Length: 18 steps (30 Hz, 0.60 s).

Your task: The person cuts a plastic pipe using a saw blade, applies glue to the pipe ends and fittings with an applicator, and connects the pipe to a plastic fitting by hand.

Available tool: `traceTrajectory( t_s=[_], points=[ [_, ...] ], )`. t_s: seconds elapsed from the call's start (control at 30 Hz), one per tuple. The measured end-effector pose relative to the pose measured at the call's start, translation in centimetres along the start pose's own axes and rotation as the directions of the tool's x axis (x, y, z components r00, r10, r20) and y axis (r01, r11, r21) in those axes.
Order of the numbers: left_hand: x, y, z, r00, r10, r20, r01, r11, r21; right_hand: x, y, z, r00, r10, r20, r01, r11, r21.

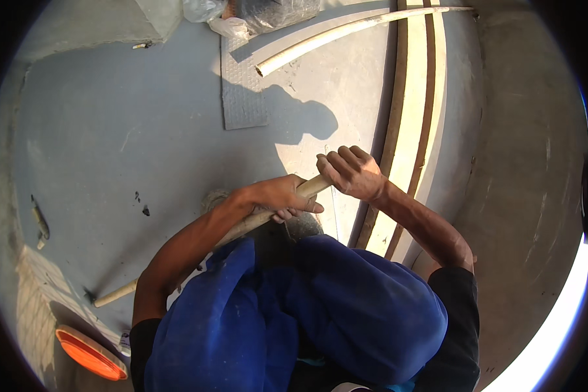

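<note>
Running through curled fingers [347,157], pale pipe [247,225]

A round orange dish [91,356] sits lower left; a flat grey textured strip [244,104] lies near crumpled clear plastic bags [277,14]; long pale beams [413,98], perhaps wooden, run at right.

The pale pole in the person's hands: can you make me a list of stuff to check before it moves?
1. Left hand on the pale pole: ok, wrapped around it.
2. Right hand on it too: ok, curled around its upper part.
3. Pole clear of the left knee: cannot tell, the knee hides part of it.
4. Lower end resting on the floor: cannot tell from above.
5. Second pole out of the way: ok, it lies apart, beyond the hands.
6. Orange round thing apart from the held pole: ok, off at the lower left.
</note>
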<state>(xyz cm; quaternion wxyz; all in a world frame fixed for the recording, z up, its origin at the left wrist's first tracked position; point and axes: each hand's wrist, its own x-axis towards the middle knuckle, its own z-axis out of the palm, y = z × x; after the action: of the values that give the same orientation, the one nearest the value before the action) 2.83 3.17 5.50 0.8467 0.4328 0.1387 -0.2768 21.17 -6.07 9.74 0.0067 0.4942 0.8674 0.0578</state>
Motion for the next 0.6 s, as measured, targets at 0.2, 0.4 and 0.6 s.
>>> traceTrajectory(
  t_s=[0.2, 0.4, 0.6],
  points=[
    [0.1, 3.0, 0.5, 0.998, 0.028, -0.062, -0.031, 0.998, -0.047, -0.9, 0.9, 0.2, 0.78, 0.623, -0.06, -0.609, 0.777, 0.156],
    [-0.9, 3.6, 1.5, 0.999, -0.027, -0.026, 0.024, 0.997, -0.078, -3.9, 1.0, 1.1, 0.249, 0.887, 0.388, -0.066, -0.384, 0.921],
    [-1.9, 2.9, 1.6, 0.994, -0.053, 0.101, 0.078, 0.961, -0.266, 1.3, -4.6, -0.1, 0.602, 0.751, 0.271, 0.492, -0.617, 0.614]
  ],
)
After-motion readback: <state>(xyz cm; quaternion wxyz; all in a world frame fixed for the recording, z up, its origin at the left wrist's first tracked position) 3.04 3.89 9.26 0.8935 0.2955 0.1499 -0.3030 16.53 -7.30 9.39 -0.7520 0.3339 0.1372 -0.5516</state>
